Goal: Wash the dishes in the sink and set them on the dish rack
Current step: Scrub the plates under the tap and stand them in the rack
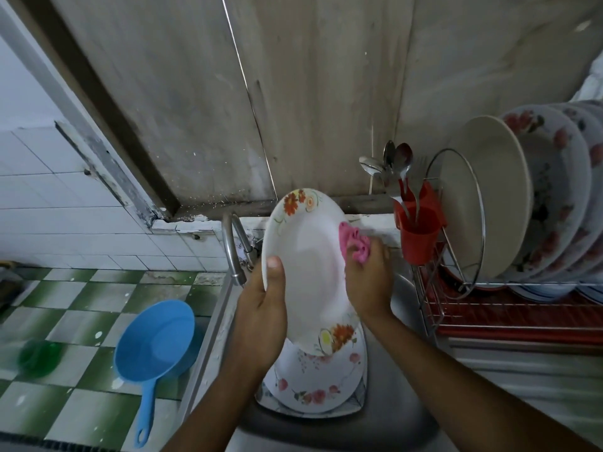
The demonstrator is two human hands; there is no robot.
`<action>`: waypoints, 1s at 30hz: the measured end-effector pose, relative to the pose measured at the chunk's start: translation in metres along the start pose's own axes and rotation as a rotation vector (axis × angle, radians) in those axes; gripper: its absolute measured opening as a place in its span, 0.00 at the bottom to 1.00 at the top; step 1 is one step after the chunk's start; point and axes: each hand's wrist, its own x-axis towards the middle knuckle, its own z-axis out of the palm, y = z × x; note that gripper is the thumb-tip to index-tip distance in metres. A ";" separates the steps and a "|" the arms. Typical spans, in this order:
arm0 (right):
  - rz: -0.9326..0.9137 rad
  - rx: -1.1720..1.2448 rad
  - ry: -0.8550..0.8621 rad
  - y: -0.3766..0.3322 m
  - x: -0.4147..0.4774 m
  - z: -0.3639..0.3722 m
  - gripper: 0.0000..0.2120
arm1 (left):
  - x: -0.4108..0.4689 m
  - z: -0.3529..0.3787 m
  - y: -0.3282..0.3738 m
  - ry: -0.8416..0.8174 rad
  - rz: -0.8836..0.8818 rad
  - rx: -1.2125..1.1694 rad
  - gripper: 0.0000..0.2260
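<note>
Leaning steeply above the stainless-steel sink [329, 432], a round white plate with orange flowers at its rim [306, 256] is held at its left edge by the left hand [261, 308]; the thumb is laid on the plate's face and the fingers are hidden behind it. A crumpled pink cloth [354, 241] is clutched in the curled fingers of the right hand [368, 278] and is pressed against the plate's right rim. The plate's lower edge is seen over a stack left in the sink, though whether it is touched cannot be told: a round white plate with pink flowers [313, 383] is laid on a square white dish [357, 407]. A curved metal tap [230, 252] is set just left of the held plate, spout down. To the right of the sink a chrome wire dish rack [522, 283] is stood; a plain beige plate [489, 197] is propped upright at its front, and a row of flower-patterned plates [554, 190] is leaned behind that. A red plastic cutlery cup [419, 236] is seen at the rack's end nearest the sink and is filled with metal spoons [403, 168]. On the left, a blue plastic dipper with a long handle [156, 340] is laid on green-and-white checked tiles [81, 321].
</note>
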 end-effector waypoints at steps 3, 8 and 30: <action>0.033 0.118 0.056 -0.034 0.022 0.011 0.10 | -0.002 0.000 0.000 -0.074 -0.036 0.056 0.15; -0.212 0.341 -0.059 -0.086 -0.001 0.026 0.04 | 0.008 -0.006 0.005 -0.059 -0.006 0.103 0.15; -0.184 0.285 -0.149 -0.091 -0.016 0.004 0.02 | 0.018 0.008 0.015 -0.018 0.011 0.088 0.20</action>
